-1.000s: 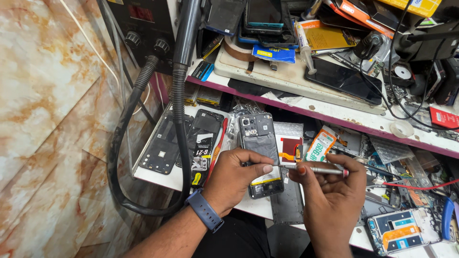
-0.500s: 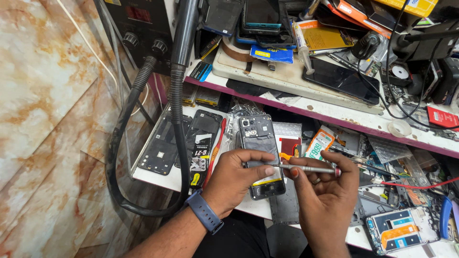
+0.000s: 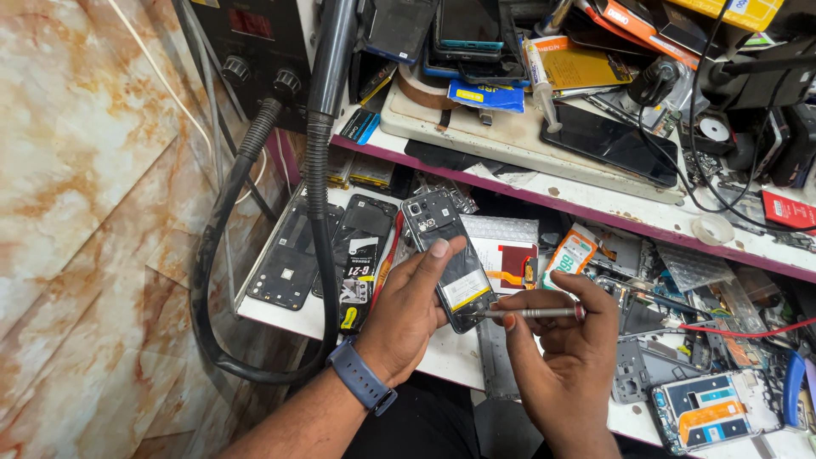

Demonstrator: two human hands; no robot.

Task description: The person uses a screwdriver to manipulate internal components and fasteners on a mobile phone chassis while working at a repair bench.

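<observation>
My left hand (image 3: pixel 410 308) grips an opened black phone (image 3: pixel 448 257), back cover off, circuit board and battery showing, tilted above the white bench (image 3: pixel 280 316). My thumb lies across the phone's middle. A blue watch band sits on that wrist. My right hand (image 3: pixel 563 353) holds a thin metal screwdriver (image 3: pixel 534 313) sideways, its tip touching the phone's lower edge.
Black phone frames (image 3: pixel 293 255) and a back panel lie at the left of the bench. Two thick black hoses (image 3: pixel 316 195) hang from a black station (image 3: pixel 255 38). A cluttered shelf (image 3: pixel 544 183) carries phones and cables. Loose phone parts (image 3: pixel 705 408) lie at right.
The screwdriver tip has moved down from the phone's middle to its lower edge. My left hand has tilted the phone and shifted its thumb across it.
</observation>
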